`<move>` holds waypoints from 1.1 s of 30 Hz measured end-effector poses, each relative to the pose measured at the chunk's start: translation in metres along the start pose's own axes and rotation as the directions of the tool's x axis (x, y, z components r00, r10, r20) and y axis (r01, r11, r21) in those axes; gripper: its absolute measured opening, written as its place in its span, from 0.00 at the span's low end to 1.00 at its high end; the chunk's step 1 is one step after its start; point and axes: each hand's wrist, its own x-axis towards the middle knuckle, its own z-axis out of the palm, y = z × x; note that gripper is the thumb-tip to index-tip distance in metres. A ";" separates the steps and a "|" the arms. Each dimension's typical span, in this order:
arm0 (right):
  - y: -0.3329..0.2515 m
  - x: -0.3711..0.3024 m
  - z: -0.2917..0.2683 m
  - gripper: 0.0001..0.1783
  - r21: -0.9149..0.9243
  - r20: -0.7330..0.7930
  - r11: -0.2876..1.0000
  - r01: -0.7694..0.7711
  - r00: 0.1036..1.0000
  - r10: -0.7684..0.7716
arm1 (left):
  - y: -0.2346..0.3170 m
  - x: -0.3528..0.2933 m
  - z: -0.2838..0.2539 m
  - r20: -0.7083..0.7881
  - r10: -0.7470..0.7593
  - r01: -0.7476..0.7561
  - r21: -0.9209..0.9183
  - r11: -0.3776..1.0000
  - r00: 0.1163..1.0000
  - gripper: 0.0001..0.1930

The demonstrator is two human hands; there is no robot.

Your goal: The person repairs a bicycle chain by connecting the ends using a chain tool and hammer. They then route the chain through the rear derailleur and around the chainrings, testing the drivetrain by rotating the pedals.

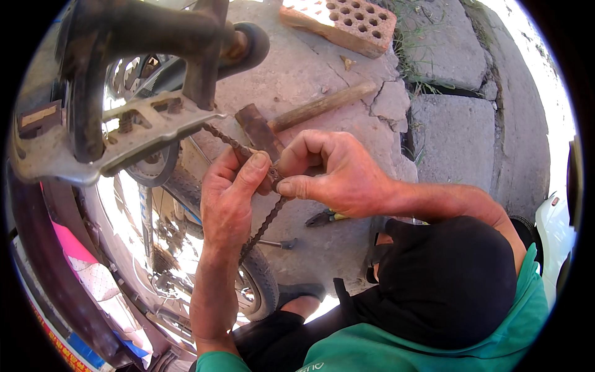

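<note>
A dark, dirty bicycle chain (268, 218) runs between my hands and hangs down past my left wrist. Its other stretch rises toward the worn metal bracket at the upper left. My left hand (230, 195) pinches the chain between thumb and fingers. Close beside it, my right hand (338, 170) grips the same stretch with thumb and forefinger. The links right under the fingertips are partly hidden. Just beyond my hands lies a hammer (322, 106) with a wooden handle. Below my right hand are pliers (322, 218) with a yellow grip, partly covered.
The worn metal bracket (142, 133) and thick dark bars loom close at the upper left. Bicycle wheels (259, 285) stand left of and below my hands. A holed brick (347, 28) lies on the cracked concrete at the far side. A thin metal tool (282, 244) rests near the wheel.
</note>
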 end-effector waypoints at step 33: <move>-0.024 0.004 0.004 0.05 -0.206 0.034 0.976 0.069 0.997 -0.064 | 0.007 -0.003 -0.019 0.157 -0.067 0.085 -0.109 0.990 0.985 0.13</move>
